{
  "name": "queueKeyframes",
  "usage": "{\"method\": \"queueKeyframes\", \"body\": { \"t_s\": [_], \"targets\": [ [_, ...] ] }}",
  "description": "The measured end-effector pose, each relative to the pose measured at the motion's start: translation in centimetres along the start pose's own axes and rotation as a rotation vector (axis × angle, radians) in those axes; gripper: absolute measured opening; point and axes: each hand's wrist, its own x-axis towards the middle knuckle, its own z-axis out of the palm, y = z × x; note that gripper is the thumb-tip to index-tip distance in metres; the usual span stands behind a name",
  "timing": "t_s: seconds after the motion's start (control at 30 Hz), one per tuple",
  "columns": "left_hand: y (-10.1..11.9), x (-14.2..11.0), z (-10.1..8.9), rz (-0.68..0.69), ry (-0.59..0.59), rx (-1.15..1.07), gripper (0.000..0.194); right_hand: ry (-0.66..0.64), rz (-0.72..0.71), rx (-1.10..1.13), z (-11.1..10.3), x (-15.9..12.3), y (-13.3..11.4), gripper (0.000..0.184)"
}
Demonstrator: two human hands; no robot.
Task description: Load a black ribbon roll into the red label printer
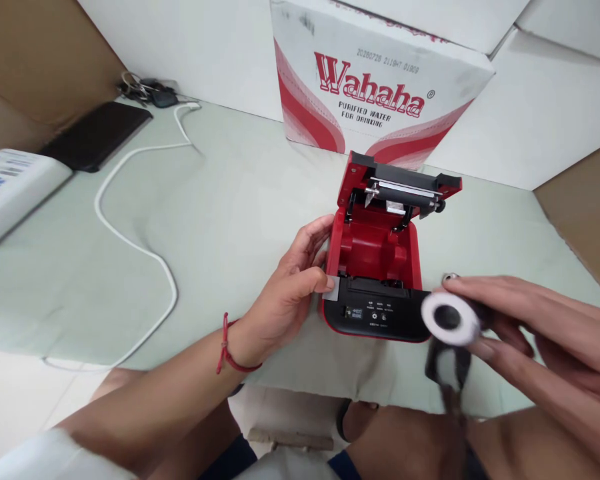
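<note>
A small red and black receipt printer point(380, 313) stands on the table with its lid point(400, 187) raised. Inside, the red paper compartment point(373, 250) shows no roll. My left hand point(300, 283) grips the printer's left side, thumb on the grey tab at its front corner and fingers partly hidden behind the wall. Between the thumb and fingers of my right hand point(535, 333) is a white paper roll point(450, 319), its dark hollow core turned toward me. The roll is slightly blurred and hangs over the printer's front right corner.
Behind the printer stands a white and red water carton point(380, 87). A white cable point(170, 273) curves across the left of the pale green table point(240, 173). Keys point(153, 90), a black flat case point(100, 133) and a white box point(20, 190) lie at the far left.
</note>
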Motion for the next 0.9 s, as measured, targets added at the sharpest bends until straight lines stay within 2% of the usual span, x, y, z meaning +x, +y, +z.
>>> {"method": "queueKeyframes", "body": {
  "t_s": [0.07, 0.13, 0.27, 0.37, 0.5, 0.63, 0.73, 0.8, 0.9],
  "targets": [
    [-0.1, -0.4, 0.1, 0.011, -0.001, 0.016, 0.080, -0.004, -0.005, 0.043, 0.9, 3.5, -0.6, 0.047],
    [-0.4, -0.8, 0.0, 0.040, -0.016, 0.049, 0.076, 0.038, -0.023, 0.043, 2.0, 6.0, -0.9, 0.039],
    [-1.1, -1.7, -1.1, 0.222, -0.082, 0.216, 0.073, 0.075, -0.043, -0.014, 4.3, 8.2, -0.6, 0.035],
    [-0.7, -2.4, -1.7, 0.408, -0.158, 0.455, 0.077, 0.060, 0.015, -0.036, 5.5, 8.7, -0.1, 0.038],
    [0.3, -3.4, -1.5, 0.703, -0.237, 0.850, 0.074, 0.075, 0.060, -0.063, 6.5, 8.8, 0.0, 0.041],
    [0.3, -4.1, -1.0, 0.965, -0.228, 1.121, 0.048, 0.079, 0.073, -0.081, 6.8, 9.1, 0.0, 0.042],
    [0.1, -4.2, -0.5, 1.056, -0.215, 1.203, 0.028, 0.092, 0.105, 0.025, 6.1, 8.9, 0.2, 0.039],
    [0.2, -4.2, 0.0, 1.076, -0.194, 1.226, 0.025, 0.150, 0.193, 0.124, 5.1, 8.3, 0.5, 0.035],
    [0.2, -4.3, 0.7, 1.103, -0.149, 1.225, 0.024, 0.395, 0.418, 0.125, 4.0, 7.3, 1.3, 0.034]
  ]
}}
